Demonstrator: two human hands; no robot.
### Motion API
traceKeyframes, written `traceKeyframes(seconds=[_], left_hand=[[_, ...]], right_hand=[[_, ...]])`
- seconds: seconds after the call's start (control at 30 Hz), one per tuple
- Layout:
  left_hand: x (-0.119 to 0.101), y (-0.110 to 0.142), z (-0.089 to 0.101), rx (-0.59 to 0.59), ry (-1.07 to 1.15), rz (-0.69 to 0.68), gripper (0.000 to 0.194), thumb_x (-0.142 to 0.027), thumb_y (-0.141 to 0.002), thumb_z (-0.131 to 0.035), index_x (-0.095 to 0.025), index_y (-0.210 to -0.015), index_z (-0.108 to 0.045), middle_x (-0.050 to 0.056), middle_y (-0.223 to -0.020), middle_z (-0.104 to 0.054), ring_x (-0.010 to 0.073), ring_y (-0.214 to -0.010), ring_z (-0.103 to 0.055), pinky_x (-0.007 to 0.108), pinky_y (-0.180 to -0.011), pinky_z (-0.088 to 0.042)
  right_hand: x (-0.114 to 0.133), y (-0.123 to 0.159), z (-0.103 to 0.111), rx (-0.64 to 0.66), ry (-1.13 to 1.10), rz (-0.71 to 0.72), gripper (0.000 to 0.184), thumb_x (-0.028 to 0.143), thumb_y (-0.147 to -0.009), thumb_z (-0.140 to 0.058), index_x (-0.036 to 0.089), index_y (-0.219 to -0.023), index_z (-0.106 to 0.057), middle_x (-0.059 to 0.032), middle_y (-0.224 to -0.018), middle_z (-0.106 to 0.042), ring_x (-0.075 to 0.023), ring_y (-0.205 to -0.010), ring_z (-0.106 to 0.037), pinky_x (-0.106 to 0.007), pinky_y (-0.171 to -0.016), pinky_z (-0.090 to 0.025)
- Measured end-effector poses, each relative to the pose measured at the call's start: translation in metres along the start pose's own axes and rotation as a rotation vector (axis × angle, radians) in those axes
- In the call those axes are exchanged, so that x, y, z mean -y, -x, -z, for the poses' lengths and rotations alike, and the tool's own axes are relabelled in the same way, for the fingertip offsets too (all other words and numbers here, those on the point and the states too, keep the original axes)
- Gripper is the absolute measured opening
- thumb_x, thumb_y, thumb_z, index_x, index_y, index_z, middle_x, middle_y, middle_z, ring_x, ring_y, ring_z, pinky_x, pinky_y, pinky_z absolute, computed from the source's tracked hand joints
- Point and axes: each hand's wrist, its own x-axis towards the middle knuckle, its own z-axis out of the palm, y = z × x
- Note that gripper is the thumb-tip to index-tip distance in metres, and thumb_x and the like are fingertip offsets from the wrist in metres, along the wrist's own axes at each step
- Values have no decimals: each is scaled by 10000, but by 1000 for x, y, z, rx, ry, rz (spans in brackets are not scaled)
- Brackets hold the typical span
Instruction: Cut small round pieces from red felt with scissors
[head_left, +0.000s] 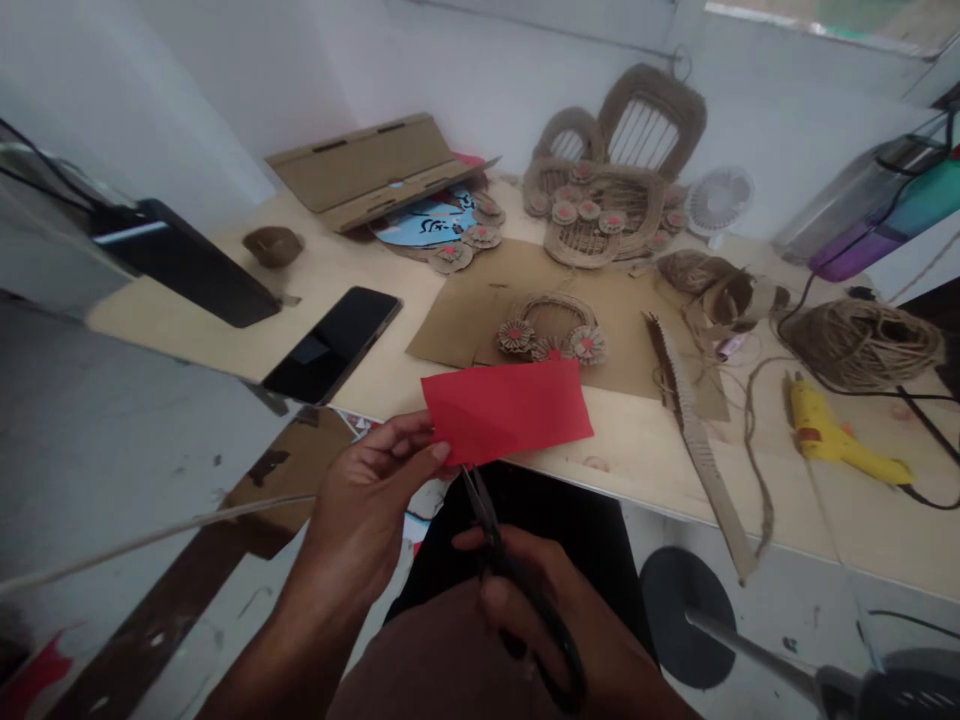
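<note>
My left hand [367, 490] pinches the lower left corner of a red paper sheet [506, 410], thumb on top and fingers curled beneath it. My right hand [540, 610] grips black scissors [517, 585], fingers closed through the handles, and the thin blades point up at the paper's bottom edge, just touching it. The paper is a flat, matte rectangle, tilted slightly, with faint creases on its left half; it hangs over the near edge of the pale wooden table [630, 450].

Just beyond the paper lies a brown cardboard sheet [480, 310] bearing a small jute ring [553, 328] trimmed with ridged paper flowers. To the paper's right lie a corrugated cardboard strip [694, 430] and, farther out, a yellow glue gun [840, 440] and a loose coil of jute twine [862, 340]. To its left a dark phone [334, 342] lies face up. Far behind it stand woven jute frames [615, 180], a small white fan [718, 200], a folded cardboard piece [371, 170] and a blue disc [431, 220] with dark lettering I cannot read.
</note>
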Motion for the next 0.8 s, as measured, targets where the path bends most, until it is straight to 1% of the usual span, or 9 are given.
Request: traceKeyframes(seconds=[0.07,0.2,0.33,0.4,0.47,0.53,0.67,0.73,0.8], left_hand=[[1,0,-1,8,-3,-13,243,-131,-559,-808,-197,-782,-739,-17,-696,-722,98,-617,-623,156,-561,-508],[4,0,-1,34,-38,-57,208,-131,-589,-792,-198,-777,-735,-19,-677,-712,103,-599,-625,172,-561,-516],[6,2,-1,59,-70,-66,206,-134,-605,-781,-204,-791,-730,-20,-667,-707,121,-618,-645,198,-596,-530],[6,4,-2,76,-77,-41,217,-139,-609,-781,-210,-807,-729,-22,-668,-707,125,-629,-652,200,-602,-530],[7,6,-2,94,-74,-18,220,-147,-620,-782,-217,-821,-730,-26,-671,-706,123,-638,-656,193,-605,-526],[9,7,-3,105,-74,-10,213,-152,-630,-784,-220,-824,-729,-25,-693,-714,116,-652,-658,184,-622,-525],[13,7,-4,124,-75,-8,195,-159,-646,-784,-226,-818,-720,-39,-711,-719,98,-639,-650,183,-667,-528],[14,7,-4,122,-71,-7,193,-161,-645,-785,-225,-813,-715,-44,-706,-715,100,-637,-651,188,-667,-529],[15,8,-4,114,-74,-5,201,-163,-633,-790,-217,-811,-713,-36,-722,-722,113,-665,-662,195,-668,-530]], right_hand=[[3,-3,-1,8,9,-43,368,388,-914,-573,311,-1273,-593,-31,-985,-686,-195,-853,-638,-292,-740,-488],[5,-6,-3,-12,-55,-96,397,450,-898,-577,279,-1255,-599,-29,-881,-642,-166,-748,-590,-274,-677,-481],[8,-6,-4,-20,-136,-149,468,510,-859,-603,239,-1241,-587,-26,-885,-619,-151,-722,-568,-277,-675,-480],[11,-8,-5,-39,-148,-155,472,499,-848,-616,222,-1230,-587,-43,-969,-637,-162,-769,-585,-287,-701,-487],[11,-9,-7,-71,-129,-123,444,462,-854,-614,221,-1226,-588,-61,-1073,-641,-180,-843,-601,-296,-736,-491],[9,-11,-8,-103,-120,-71,421,442,-861,-604,229,-1224,-591,-64,-1128,-637,-185,-857,-612,-286,-710,-497],[4,-12,-10,-156,-100,-34,391,437,-871,-593,249,-1214,-610,-55,-1108,-652,-169,-771,-618,-267,-615,-497],[6,-13,-10,-153,-87,-39,396,449,-870,-594,242,-1206,-617,-56,-1089,-659,-185,-810,-627,-280,-648,-513],[9,-13,-9,-138,-101,-31,416,487,-865,-592,233,-1193,-626,-60,-1094,-664,-215,-917,-632,-301,-729,-527]])
